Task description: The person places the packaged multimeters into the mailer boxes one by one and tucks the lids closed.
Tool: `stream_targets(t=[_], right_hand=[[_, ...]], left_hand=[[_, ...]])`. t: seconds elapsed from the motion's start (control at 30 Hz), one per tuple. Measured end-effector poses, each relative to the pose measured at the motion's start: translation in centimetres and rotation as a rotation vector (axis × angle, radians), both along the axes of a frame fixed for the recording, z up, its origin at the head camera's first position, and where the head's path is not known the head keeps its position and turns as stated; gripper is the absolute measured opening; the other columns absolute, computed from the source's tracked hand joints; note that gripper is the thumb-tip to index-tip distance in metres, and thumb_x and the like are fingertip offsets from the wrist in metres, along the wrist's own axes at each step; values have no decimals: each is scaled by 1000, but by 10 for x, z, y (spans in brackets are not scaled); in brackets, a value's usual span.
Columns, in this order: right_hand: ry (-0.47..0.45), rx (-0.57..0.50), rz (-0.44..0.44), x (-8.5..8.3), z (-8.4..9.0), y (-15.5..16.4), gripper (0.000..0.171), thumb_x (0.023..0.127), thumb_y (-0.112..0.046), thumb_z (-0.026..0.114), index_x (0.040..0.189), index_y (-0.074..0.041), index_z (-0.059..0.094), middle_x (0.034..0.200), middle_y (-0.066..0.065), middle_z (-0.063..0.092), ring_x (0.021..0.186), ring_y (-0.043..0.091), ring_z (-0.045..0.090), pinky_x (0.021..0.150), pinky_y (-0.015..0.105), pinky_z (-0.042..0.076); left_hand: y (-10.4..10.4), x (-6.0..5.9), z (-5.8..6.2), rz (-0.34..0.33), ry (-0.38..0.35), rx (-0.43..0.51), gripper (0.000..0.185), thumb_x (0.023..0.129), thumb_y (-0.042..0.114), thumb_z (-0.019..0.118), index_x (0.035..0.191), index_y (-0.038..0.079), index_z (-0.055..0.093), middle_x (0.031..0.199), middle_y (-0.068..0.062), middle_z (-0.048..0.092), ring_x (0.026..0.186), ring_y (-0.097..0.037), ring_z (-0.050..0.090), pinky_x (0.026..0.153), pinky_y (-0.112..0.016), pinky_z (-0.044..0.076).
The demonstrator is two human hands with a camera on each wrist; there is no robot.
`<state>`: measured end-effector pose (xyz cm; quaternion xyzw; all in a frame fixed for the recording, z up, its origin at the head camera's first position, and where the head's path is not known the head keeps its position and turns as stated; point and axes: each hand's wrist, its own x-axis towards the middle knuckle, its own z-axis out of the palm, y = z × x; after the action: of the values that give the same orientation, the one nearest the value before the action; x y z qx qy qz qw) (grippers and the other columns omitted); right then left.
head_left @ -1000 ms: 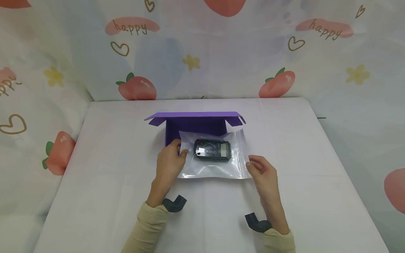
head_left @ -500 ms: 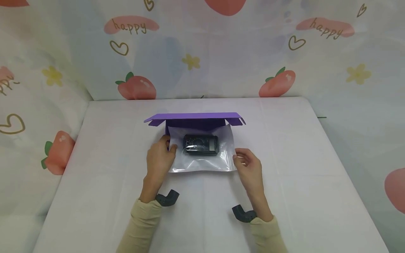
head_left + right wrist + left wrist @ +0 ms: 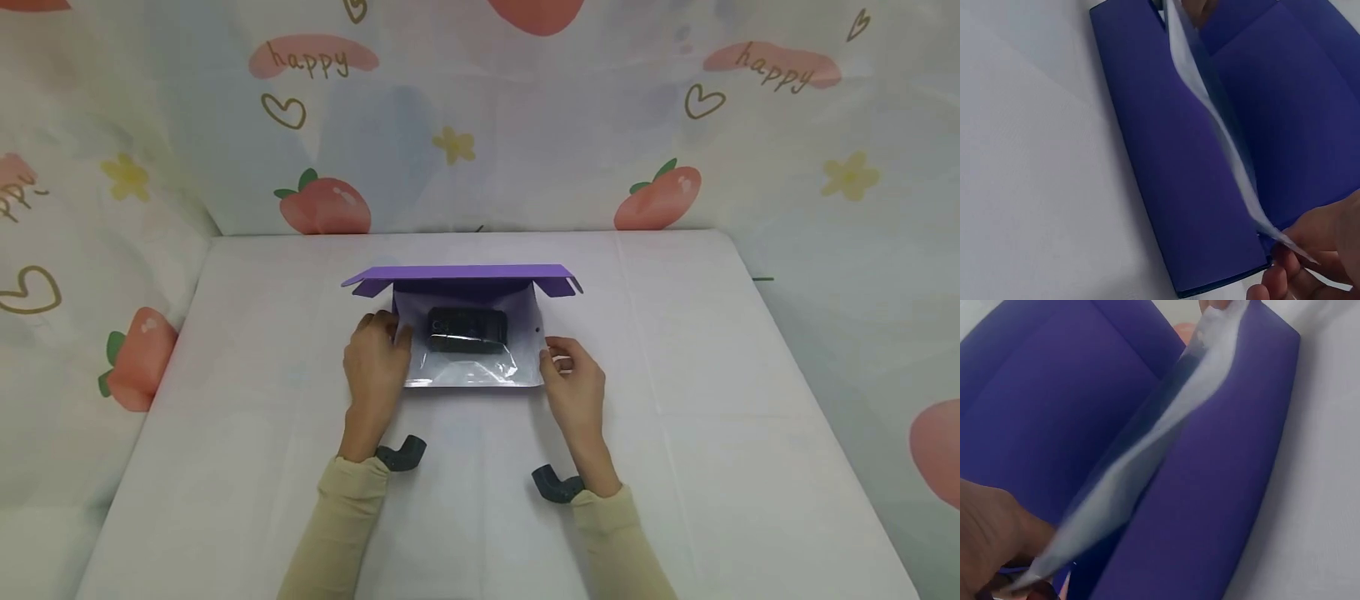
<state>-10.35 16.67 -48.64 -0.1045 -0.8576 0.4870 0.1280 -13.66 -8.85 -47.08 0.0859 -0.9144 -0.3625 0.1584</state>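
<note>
Purple cardboard box (image 3: 465, 283) stands open at the middle of a white table (image 3: 750, 417), its lid raised toward the far edge with side flaps spread. Over the box's opening lies a clear zip-seal plastic bag (image 3: 468, 367) that encloses a black handheld meter (image 3: 467, 331); the meter sits in the far half of the bag, above the box's interior, while the bag's near edge overhangs the front wall.

Left hand (image 3: 377, 364): fingers curled, pinching the left edge of the bag beside the box's left wall. In the left wrist view the bag (image 3: 1141, 469) appears edge-on as a pale strip running above the front wall of the box (image 3: 1210, 506), and the hand (image 3: 991, 540) grips its near corner.

Right hand (image 3: 573, 379): fingers and thumb closed on the right edge of the bag, just outside the box's right wall. The right wrist view shows the bag (image 3: 1210, 112) edge-on above the box (image 3: 1172, 169), with the fingertips (image 3: 1285, 269) pinching its corner.

Both forearms wear cream sleeves (image 3: 337, 525), each with a dark wrist mount (image 3: 401, 452). A backdrop cloth (image 3: 480, 125) printed with peaches, hearts, flowers and the word "happy" hangs behind and beside the table.
</note>
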Motion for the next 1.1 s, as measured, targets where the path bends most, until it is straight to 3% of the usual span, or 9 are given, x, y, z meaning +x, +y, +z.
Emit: stream_targets(t=[0.2, 0.53, 0.87, 1.1], right_hand=[[57, 62, -18, -6, -6, -2, 19, 95, -5, 68, 113, 0, 75, 98, 15, 73, 79, 24, 64, 65, 14, 42], [154, 146, -32, -13, -13, -4, 15, 93, -3, 69, 107, -1, 75, 89, 14, 71, 72, 24, 64, 65, 24, 42], [187, 227, -24, -19, -15, -8, 12, 92, -3, 69, 103, -1, 72, 85, 15, 65, 71, 29, 61, 63, 34, 42], [139, 248, -15, -20, -14, -10, 16, 90, -2, 70, 106, -2, 70, 87, 14, 62, 75, 31, 62, 64, 36, 43]], left_hand=[[0, -5, -12, 18, 33, 11, 14, 93, 16, 69, 94, 2, 73, 88, -12, 67, 75, -37, 66, 65, -53, 51], [-2, -12, -28, 38, 22, -23, 16, 95, 22, 67, 87, 8, 66, 90, -10, 63, 77, -43, 67, 65, -57, 51], [3, -15, -33, 50, 6, -161, 23, 95, 20, 70, 84, 6, 56, 86, -13, 56, 71, -40, 63, 56, -58, 49], [6, -14, -31, 77, 45, -217, 20, 91, 13, 74, 94, 2, 56, 91, -17, 59, 74, -45, 67, 56, -61, 53]])
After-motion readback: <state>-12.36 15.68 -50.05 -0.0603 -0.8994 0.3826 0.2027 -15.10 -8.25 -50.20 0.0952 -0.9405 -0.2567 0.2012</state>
